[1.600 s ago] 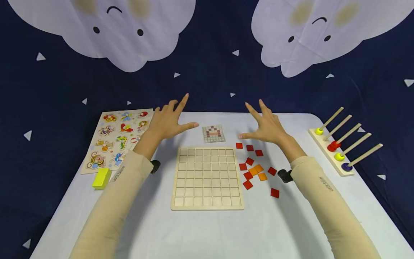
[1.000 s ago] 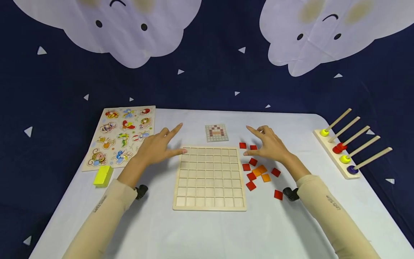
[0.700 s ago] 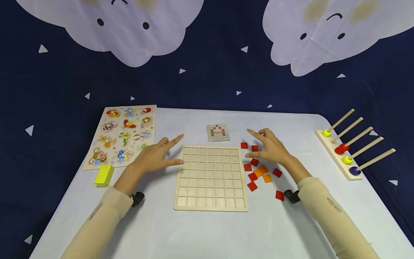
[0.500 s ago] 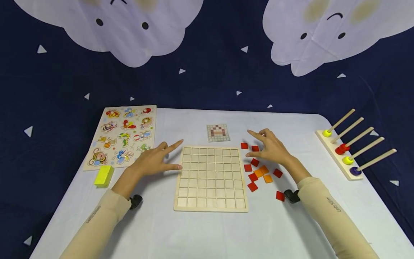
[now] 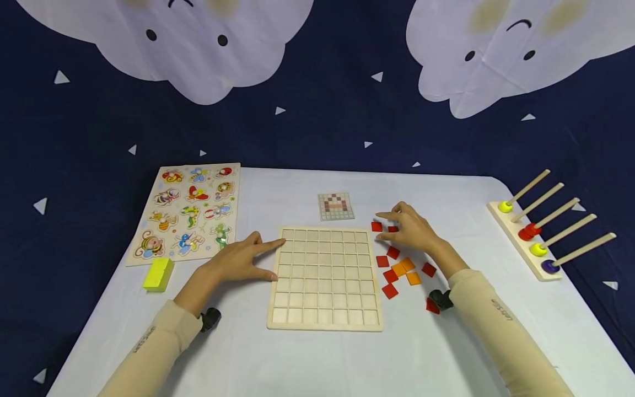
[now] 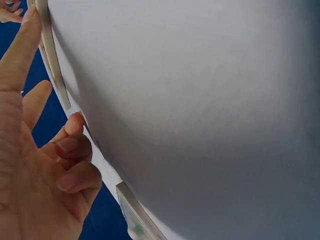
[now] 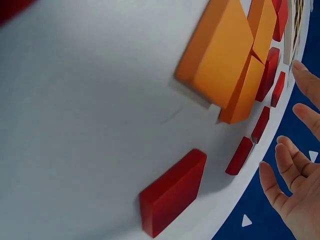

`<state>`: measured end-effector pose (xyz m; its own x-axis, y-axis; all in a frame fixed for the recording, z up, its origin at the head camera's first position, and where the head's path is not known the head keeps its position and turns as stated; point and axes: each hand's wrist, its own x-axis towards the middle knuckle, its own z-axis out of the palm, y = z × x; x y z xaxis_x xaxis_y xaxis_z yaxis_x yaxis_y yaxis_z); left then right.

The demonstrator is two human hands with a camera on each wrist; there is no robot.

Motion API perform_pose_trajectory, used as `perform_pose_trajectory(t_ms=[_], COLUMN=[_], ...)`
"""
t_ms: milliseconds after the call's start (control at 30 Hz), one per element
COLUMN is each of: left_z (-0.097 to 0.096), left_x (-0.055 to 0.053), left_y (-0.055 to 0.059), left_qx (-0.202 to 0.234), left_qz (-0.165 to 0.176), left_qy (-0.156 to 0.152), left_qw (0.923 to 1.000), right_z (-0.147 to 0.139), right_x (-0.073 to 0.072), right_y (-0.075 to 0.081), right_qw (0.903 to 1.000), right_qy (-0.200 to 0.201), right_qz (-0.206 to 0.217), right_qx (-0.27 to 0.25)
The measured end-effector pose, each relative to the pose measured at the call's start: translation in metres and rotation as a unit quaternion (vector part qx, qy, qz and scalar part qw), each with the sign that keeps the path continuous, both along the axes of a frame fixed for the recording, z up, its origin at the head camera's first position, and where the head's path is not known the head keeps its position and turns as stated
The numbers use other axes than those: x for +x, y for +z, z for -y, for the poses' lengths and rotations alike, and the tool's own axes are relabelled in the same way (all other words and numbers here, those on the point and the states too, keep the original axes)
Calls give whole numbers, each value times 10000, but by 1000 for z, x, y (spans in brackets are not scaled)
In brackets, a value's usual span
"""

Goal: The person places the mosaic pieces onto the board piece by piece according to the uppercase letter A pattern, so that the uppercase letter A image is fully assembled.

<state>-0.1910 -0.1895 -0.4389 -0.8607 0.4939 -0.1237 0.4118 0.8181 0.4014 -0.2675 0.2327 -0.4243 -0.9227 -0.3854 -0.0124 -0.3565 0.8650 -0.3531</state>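
Note:
A pale wooden grid board (image 5: 324,326) with bare square cells lies mid-table in the head view. My left hand (image 5: 232,261) is at its left rim, index finger and thumb extended to the edge; the left wrist view shows the thumb against the board's side (image 6: 54,62) and some other fingers bent. Over the upper right of the board hovers my right hand (image 5: 410,228), thumb and index apart with nothing between them. Beneath and nearer me are several red square tiles (image 5: 389,291) and a few orange tiles (image 5: 413,278). The right wrist view shows an orange tile (image 7: 220,55) close up.
A small card with a pixel pattern (image 5: 335,206) lies behind the board. At left are an insect peg puzzle (image 5: 181,212) and a yellow block (image 5: 159,274). A wooden peg stand (image 5: 516,237) with coloured beads is at right. A dark curtain (image 5: 327,132) hangs behind.
Both hands have come down and nearer from above the table's far part. The left has reached the board's left rim; the right has lowered over the red tiles. The view has shifted slightly.

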Motion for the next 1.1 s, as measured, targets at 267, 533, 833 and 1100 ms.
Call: perform_pose_trajectory(t_ms=[267, 533, 833, 1100], left_z=[-1, 0, 1, 3], left_x=[2, 3, 2, 2], left_y=[-2, -2, -4, -4], left_qx=[125, 267, 270, 269], left_qz=[87, 187, 202, 177], left_qy=[126, 176, 155, 115], left_qw=[9998, 9993, 9993, 9994], right_z=[2, 5, 8, 10], right_x=[-1, 0, -5, -6], right_y=[-3, -5, -8, -8], right_qw=[9999, 9995, 9991, 9993], right_qy=[37, 215, 326, 246], right_qz=[-49, -220, -208, -260], right_qx=[99, -30, -152, -133])
